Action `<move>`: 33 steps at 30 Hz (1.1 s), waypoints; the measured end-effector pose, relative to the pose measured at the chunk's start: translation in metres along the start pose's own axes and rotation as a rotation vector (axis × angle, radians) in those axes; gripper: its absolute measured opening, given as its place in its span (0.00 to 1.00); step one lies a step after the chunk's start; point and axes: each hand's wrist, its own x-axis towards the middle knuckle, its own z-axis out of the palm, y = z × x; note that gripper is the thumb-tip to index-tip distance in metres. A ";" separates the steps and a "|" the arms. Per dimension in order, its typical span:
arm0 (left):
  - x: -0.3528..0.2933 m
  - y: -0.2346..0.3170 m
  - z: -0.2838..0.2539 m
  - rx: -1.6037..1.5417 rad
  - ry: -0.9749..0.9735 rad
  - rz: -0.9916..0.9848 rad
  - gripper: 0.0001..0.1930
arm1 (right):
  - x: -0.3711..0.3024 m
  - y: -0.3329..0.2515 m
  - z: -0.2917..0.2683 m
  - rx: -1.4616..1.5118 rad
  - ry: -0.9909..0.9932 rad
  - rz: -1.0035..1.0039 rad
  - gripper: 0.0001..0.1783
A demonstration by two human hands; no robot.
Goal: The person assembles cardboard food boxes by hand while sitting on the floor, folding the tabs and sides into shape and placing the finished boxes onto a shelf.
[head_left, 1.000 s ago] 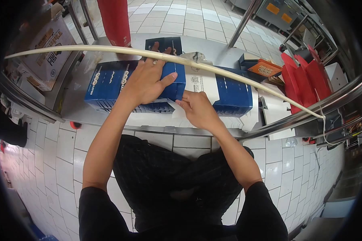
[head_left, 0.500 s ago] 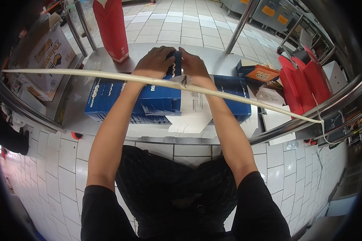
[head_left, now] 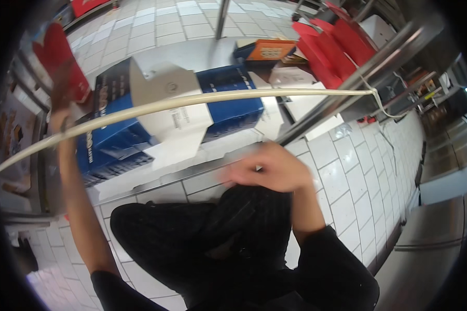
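My left hand [head_left: 62,115] is smeared by motion at the left end of the row of folded blue cartons [head_left: 114,137], close below a tall red carton [head_left: 62,62]. Whether it touches either one, I cannot tell. Over the floor in front of the shelf hovers my right hand [head_left: 272,168], its blurred fingers curled towards the thumb with nothing visible in them. A white unfolded carton panel [head_left: 174,116] lies between the blue cartons on the left and another blue carton [head_left: 231,103].
A long cream tube or cord [head_left: 213,97] crosses above the cartons, tied to the metal rail [head_left: 355,85]. An orange-and-blue box [head_left: 267,50] and several red cartons [head_left: 327,52] stand at the back right. White tiles [head_left: 342,176] cover the floor.
Both hands have left the blue carton piece they held upright. My left hand has moved left towards the red carton, my right hand back towards me. The view has swung round.
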 end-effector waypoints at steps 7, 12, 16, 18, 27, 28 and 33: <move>-0.196 0.058 -0.039 -0.871 0.275 -0.476 0.07 | -0.126 0.182 -0.096 -0.485 0.819 0.666 0.13; -0.213 0.096 -0.027 -0.990 -0.053 -0.599 0.11 | -0.181 0.382 -0.155 -1.088 0.436 0.170 0.25; -0.215 0.085 -0.022 -0.998 -0.113 -0.712 0.13 | -0.176 0.351 -0.185 -0.090 0.330 0.483 0.20; -0.213 0.084 -0.019 -1.012 -0.151 -0.699 0.13 | -0.180 0.342 -0.190 0.040 0.288 0.449 0.21; -0.213 0.085 -0.020 -1.009 -0.218 -0.694 0.12 | -0.167 0.324 -0.167 -0.317 0.379 0.604 0.26; -0.216 0.083 -0.022 -1.005 -0.212 -0.704 0.12 | -0.160 0.324 -0.165 -0.227 0.366 0.567 0.26; -0.211 0.087 -0.016 -1.046 -0.242 -0.671 0.11 | -0.228 0.365 -0.208 -0.251 0.363 0.519 0.19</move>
